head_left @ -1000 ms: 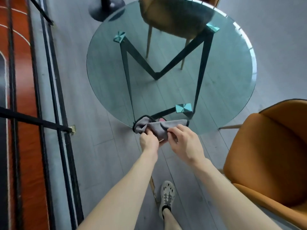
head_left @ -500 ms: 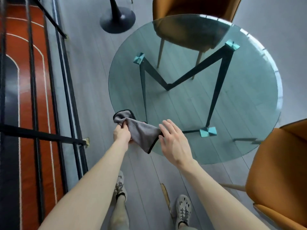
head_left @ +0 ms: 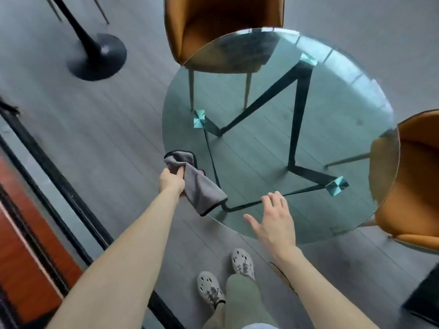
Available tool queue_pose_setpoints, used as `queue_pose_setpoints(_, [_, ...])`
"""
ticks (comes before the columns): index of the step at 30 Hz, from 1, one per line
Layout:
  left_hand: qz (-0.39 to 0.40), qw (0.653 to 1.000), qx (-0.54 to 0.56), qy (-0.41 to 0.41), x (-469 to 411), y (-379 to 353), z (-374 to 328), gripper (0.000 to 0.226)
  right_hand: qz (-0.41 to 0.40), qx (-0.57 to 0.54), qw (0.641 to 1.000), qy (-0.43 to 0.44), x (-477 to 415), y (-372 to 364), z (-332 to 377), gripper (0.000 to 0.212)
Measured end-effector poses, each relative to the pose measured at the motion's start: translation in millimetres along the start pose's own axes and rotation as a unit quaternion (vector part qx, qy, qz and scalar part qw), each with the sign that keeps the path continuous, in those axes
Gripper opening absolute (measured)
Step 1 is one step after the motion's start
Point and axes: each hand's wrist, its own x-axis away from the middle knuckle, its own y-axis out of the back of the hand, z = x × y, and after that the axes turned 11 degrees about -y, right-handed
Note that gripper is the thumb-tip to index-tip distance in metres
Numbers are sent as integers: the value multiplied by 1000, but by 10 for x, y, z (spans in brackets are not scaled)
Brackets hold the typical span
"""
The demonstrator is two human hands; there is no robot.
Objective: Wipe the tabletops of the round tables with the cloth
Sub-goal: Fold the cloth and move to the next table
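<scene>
The grey cloth (head_left: 198, 188), edged in black, sits bunched at the near-left rim of the round glass table (head_left: 344, 110), its loose end trailing toward the near edge; whether it rests flat on the glass cannot be told. The left hand (head_left: 171, 181) grasps its upper end, fingers curled round the fabric, while the right hand (head_left: 273, 222) hovers over the table's near rim with fingers spread and nothing in it. Two orange chairs stand at the table, one at the far side (head_left: 213, 27) and one at the right (head_left: 418, 191), and a black pedestal base (head_left: 99, 55) stands on the grey floor to the left.
</scene>
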Motion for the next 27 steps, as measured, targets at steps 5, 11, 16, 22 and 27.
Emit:
queue_pose_setpoints(5, [66,996,-60,-5,-1255,226,-54,82,-36,-10,998,-52,-128,154,470,59])
queue_pose_setpoints(11, [108,985,-121,-56,-1185,336,-1429,34,-59,-82,995,-19,-1127,197,1961,66])
queue_pose_setpoints(16, [155,968,-175,-88,-1717,234,-2026,31,-35,-75,995,-63,-1880,31,2617,59])
queue_pose_setpoints(22, [169,912,-326,-181,-2086,47,-2827,28,-107,-83,978,-156,-1989,-14,2923,10])
queue_pose_setpoints(27, [231,864,-387,-225,-2480,-398,-3421,34,-138,-81,948,-274,-2521,172,3184,18])
